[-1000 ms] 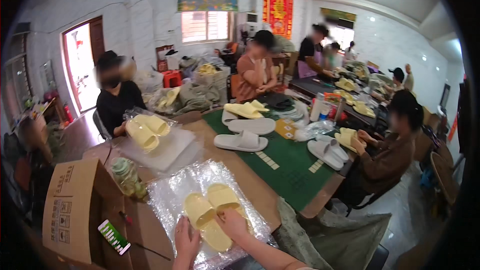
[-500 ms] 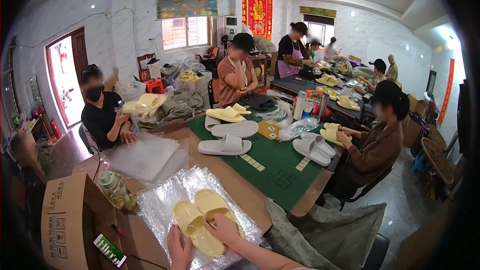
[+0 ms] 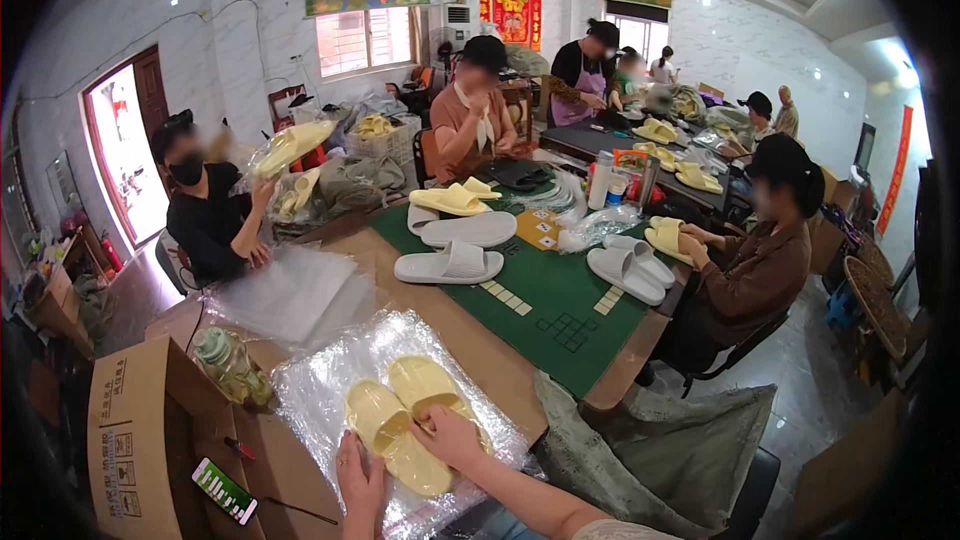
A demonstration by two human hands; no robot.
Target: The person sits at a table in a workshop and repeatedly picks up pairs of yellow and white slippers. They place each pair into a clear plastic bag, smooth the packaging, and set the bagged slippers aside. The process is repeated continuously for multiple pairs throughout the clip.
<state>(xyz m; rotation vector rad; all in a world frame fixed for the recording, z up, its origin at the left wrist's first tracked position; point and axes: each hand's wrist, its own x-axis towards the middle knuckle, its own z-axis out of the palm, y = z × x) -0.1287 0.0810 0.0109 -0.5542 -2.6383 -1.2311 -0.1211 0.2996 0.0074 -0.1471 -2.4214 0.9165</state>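
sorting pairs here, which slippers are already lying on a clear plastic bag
The yellow pair under the person's two hands, nearest the camera. The white slippers farther off lie bare on the green mat.

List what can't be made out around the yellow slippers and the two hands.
- Left hand: wrist cut off by the lower edge of the head view.
- Right hand: covers part of the right slipper of the yellow slippers, so its heel is hidden.
- Clear plastic bag: glare hides whether the slippers lie inside or on top.
- Phone: screen too small to read.
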